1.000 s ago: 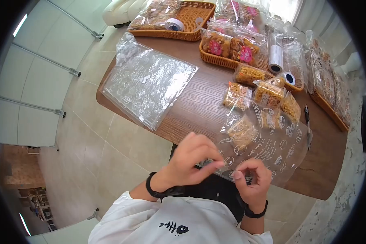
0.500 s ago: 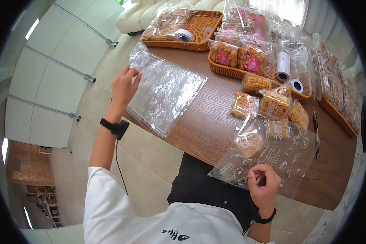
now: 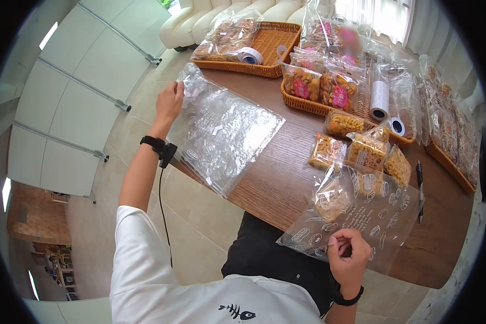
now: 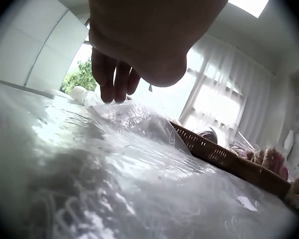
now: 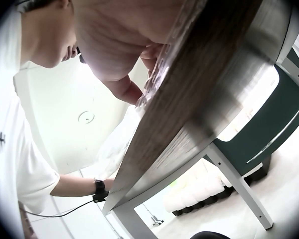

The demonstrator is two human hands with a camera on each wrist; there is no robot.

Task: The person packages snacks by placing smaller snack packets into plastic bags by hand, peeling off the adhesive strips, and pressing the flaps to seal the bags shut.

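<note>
Clear plastic everywhere, slippery stuff

Left hand (image 3: 170, 102) fingers pinch the bag stack (image 3: 224, 132); several could lift. Right hand (image 3: 350, 256) pinches the printed bag (image 3: 356, 213) beside it.

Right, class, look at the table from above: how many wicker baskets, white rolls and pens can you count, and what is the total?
wicker baskets: 3
white rolls: 3
pens: 1
Total: 7
</note>
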